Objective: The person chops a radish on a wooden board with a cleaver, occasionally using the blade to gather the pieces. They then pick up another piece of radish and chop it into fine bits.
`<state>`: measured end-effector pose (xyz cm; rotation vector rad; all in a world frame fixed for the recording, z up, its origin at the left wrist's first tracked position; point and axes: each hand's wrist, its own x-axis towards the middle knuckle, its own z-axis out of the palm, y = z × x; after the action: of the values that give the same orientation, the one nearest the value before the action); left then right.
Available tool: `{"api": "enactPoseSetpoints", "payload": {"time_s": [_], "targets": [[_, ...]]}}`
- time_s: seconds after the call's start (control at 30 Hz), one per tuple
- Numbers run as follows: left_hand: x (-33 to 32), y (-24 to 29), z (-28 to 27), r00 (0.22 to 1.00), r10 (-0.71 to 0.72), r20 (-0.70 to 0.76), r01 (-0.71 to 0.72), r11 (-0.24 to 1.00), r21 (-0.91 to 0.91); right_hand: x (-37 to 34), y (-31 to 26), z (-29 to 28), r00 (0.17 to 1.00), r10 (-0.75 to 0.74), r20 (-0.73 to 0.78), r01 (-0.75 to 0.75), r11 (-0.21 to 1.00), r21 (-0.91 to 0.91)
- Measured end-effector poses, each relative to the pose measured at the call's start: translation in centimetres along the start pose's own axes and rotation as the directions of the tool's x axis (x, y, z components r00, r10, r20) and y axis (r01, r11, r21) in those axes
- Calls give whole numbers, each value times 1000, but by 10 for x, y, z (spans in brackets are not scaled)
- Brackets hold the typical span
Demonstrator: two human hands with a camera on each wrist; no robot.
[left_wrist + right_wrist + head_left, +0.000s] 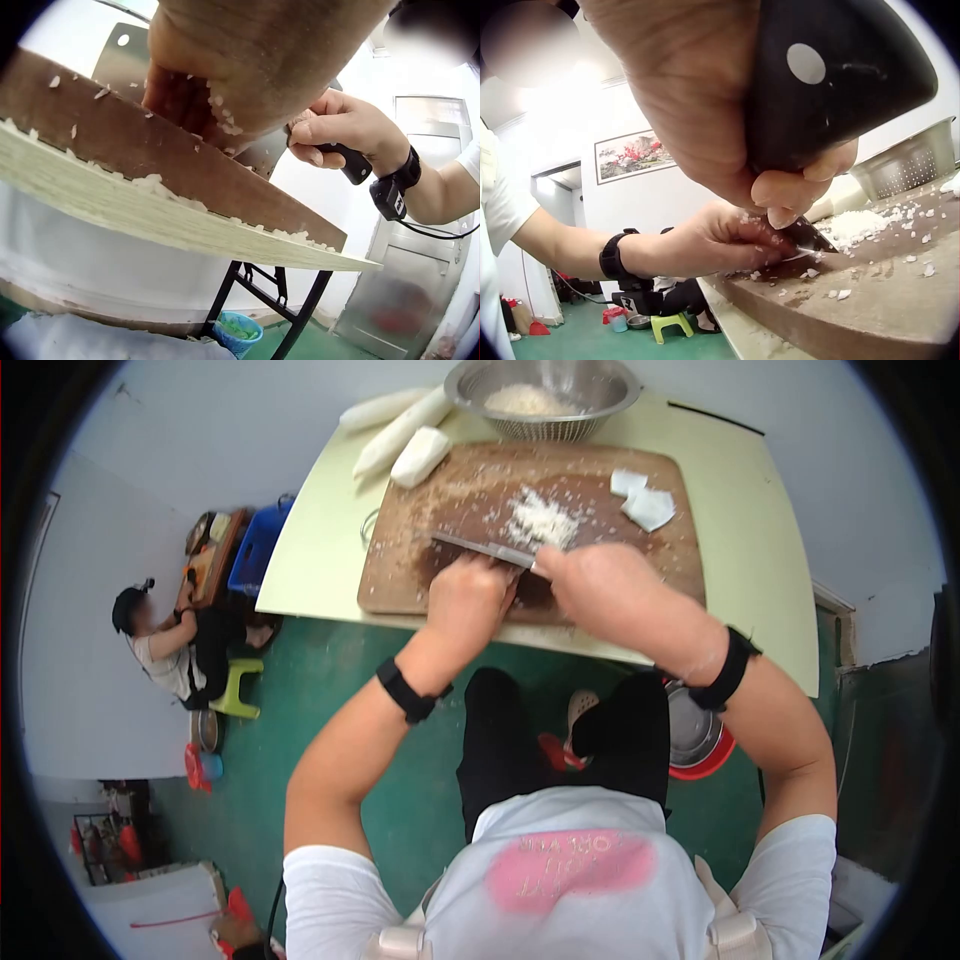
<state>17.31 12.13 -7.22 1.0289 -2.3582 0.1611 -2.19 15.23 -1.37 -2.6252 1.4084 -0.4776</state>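
My right hand (605,590) grips the black handle (832,82) of a cleaver (485,548), its blade edge-down over the cutting board (400,575). Beside the blade, my left hand (468,600) has its fingers bent over a thin white radish slice (801,255), mostly hidden under them. White bits cling to the left hand in both wrist views. Just beyond the blade lies a heap of finely chopped white radish (540,520). Pale flat radish pieces (648,508) rest at the board's right side. A cut radish chunk (420,457) sits at its far left corner.
Whole white radishes (403,436) lie behind the board, left of a metal colander (610,395) containing white shreds. Radish bits line the front edge of the table (187,225). Below right stands a red basin (725,750). Another person (165,645) sits far left.
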Motion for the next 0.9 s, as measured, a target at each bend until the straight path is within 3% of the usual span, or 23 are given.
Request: {"api": "enactPoseSetpoints", "payload": {"time_s": [0.1,0.17,0.4,0.5,0.67,0.9], "targets": [[5,-8,-1,1000,-1,30,0,1000,5,8,-1,-3,999,30,45,-31,999,18],[10,-13,-4,990,14,140,-15,1000,9,14,0,-1,997,56,57,-58,998,27],[22,-6,-25,912,-61,406,58,998,21,10,7,7,997,50,-51,-48,998,39],[10,-3,-20,955,14,295,-9,1000,-18,5,8,-1,996,91,8,-91,995,45],[8,-4,-18,963,26,270,-12,999,-51,-1,2,-9,994,87,61,-89,996,29],[12,-1,-27,930,-5,368,24,999,-48,9,1,-7,989,86,122,-93,994,57]]}}
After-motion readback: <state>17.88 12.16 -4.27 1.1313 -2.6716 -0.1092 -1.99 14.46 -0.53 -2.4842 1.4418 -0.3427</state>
